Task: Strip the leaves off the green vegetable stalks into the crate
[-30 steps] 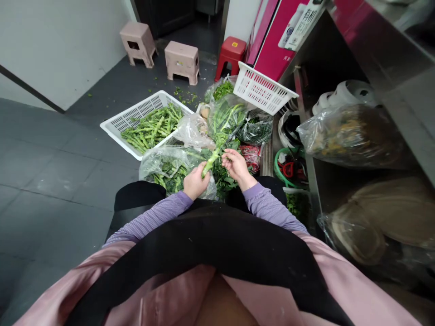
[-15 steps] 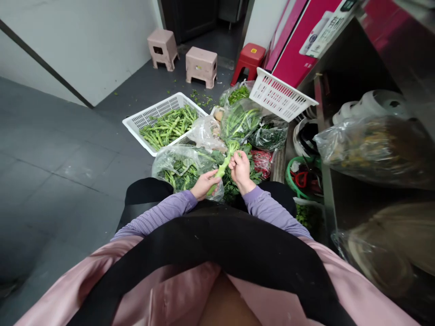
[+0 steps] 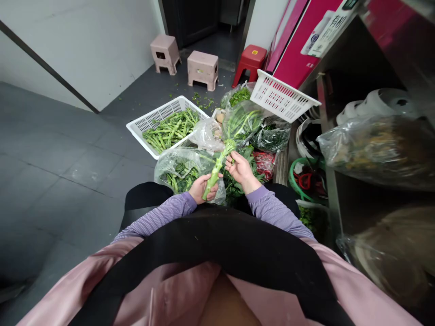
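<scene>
My left hand (image 3: 203, 187) is closed around the lower part of a thick, pale green vegetable stalk (image 3: 216, 170). The stalk slants up and away, with a bushy green tip at its far end. Beside its upper part is my right hand (image 3: 240, 171), fingers curled and pinched together. A small bit of green shows at those fingertips, too small to name. Below the hands lie leafy greens (image 3: 234, 183) and an open clear plastic bag (image 3: 163, 165) of green stalks. Further off, a white slotted basket (image 3: 136, 129) holds many trimmed green stalks.
Clear bags of greens (image 3: 243, 120) sit ahead, near a tilted white basket (image 3: 277, 97). Two pale pink stools (image 3: 203, 68) and a red stool (image 3: 252, 59) stand by the doorway. At right are a green basket (image 3: 292, 179) and a metal shelf (image 3: 328, 181) with bagged goods.
My right hand has come slightly away from the stalk, down and to the right. The stalk has tilted a little more upright in my left hand. The view has shifted slightly.
</scene>
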A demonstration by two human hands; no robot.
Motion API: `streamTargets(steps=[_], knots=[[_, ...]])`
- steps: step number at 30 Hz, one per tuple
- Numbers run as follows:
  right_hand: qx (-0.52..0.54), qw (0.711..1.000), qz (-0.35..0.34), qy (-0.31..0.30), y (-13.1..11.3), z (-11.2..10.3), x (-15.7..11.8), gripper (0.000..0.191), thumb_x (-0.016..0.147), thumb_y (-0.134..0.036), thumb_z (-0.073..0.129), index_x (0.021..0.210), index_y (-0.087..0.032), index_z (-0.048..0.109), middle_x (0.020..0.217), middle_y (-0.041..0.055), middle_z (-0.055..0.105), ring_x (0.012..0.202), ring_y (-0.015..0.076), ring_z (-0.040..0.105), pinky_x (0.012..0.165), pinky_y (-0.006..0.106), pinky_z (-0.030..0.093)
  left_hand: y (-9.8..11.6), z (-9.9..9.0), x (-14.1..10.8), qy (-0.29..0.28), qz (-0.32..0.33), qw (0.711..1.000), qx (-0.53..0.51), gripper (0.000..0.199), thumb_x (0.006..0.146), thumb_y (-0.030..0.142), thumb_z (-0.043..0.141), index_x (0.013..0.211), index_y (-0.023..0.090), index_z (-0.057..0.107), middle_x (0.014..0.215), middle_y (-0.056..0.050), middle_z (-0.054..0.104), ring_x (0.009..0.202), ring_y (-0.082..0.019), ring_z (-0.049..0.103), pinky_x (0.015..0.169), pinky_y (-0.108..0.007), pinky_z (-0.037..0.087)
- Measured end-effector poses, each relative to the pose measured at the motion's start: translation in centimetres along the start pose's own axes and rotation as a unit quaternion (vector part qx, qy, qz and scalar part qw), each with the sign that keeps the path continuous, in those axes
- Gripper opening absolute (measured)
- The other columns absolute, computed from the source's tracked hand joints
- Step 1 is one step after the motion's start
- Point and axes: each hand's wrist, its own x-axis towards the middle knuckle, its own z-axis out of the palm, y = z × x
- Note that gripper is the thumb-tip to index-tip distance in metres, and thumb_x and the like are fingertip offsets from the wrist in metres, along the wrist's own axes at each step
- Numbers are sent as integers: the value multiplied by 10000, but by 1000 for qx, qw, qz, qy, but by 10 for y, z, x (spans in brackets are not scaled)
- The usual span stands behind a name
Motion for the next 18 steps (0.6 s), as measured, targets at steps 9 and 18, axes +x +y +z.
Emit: streamTargets(steps=[9, 18], knots=[[75, 987, 122, 69, 4, 5, 1, 175, 846, -244, 470, 698, -202, 386, 464, -104, 277, 330, 35, 209, 313, 142, 208, -8, 0, -6, 82, 43, 978, 189, 575, 752, 532, 609, 1131, 106, 537, 523, 33, 516, 337, -91, 446, 353, -196, 301], [-50, 900, 432, 20, 28, 1, -15, 119, 714, -195, 530, 668, -182, 421, 444, -119, 237, 328, 12, 135, 309, 116, 125, 13, -2, -12, 165, 134, 914, 345, 523, 713, 541, 664, 999, 110, 585, 592, 29, 517, 406, -72, 462, 399, -207, 381]])
